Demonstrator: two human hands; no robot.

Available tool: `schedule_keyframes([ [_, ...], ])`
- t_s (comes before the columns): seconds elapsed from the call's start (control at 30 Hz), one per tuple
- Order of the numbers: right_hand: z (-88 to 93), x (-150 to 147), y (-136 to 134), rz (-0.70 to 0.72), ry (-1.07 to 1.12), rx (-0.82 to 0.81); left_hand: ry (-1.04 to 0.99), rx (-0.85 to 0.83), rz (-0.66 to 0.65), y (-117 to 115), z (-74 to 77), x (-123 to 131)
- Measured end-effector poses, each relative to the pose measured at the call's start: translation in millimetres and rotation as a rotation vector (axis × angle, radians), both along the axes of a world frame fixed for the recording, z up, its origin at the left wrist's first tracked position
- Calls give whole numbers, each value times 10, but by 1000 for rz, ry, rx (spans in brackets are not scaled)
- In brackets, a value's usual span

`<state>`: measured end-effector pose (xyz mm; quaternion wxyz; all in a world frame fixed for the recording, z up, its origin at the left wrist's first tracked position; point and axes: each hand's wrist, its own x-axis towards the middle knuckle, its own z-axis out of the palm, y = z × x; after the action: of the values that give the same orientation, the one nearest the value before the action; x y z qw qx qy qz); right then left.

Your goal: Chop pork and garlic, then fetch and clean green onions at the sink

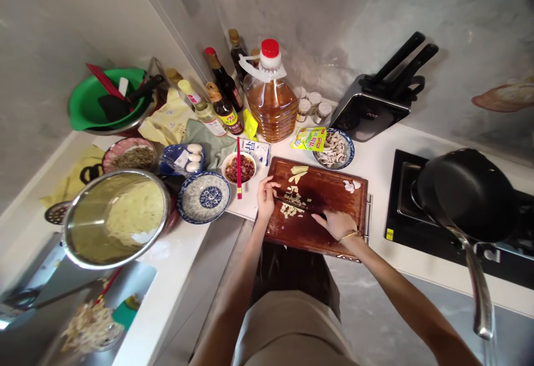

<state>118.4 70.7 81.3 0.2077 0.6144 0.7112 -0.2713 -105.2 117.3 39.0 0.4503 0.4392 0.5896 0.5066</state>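
Over a brown board (pixel 334 185), the right hand (pixel 340 225) is wrapped around a knife (pixel 297 205) slanting across chopped pieces (pixel 292 193), while the left hand (pixel 266 194) curls near its far end, grip impossible to tell.

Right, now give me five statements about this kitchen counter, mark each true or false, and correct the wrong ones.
1. The right hand holds a knife. True.
2. The red chopsticks lie on the stove. False: the red chopsticks rest across a small white bowl.
3. The large jug has a red cap. True.
4. The black pan stands left of the cutting board. False: the black pan is on the stove, right of the cutting board.
5. Chopped pale pieces lie beside the knife. True.
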Motion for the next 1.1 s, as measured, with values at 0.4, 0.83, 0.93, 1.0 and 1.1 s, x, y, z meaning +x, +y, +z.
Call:
schedule_keyframes([
  [0.4,-76,7,-59,6,5,14,-3,-21,-31,-52,-13,-11],
  [0.83,-233,-24,-189,-49,2,-36,31,-42,-83,-101,-19,1],
  [0.93,-189,4,-130,-58,-2,-37,28,-30,-114,-32,-6,32],
  [1.0,-142,59,-3,-57,7,-16,15,9,-99,94,5,70],
  [1.1,-91,158,299,-60,21,12,-2,79,-48,349,-45,129],
])
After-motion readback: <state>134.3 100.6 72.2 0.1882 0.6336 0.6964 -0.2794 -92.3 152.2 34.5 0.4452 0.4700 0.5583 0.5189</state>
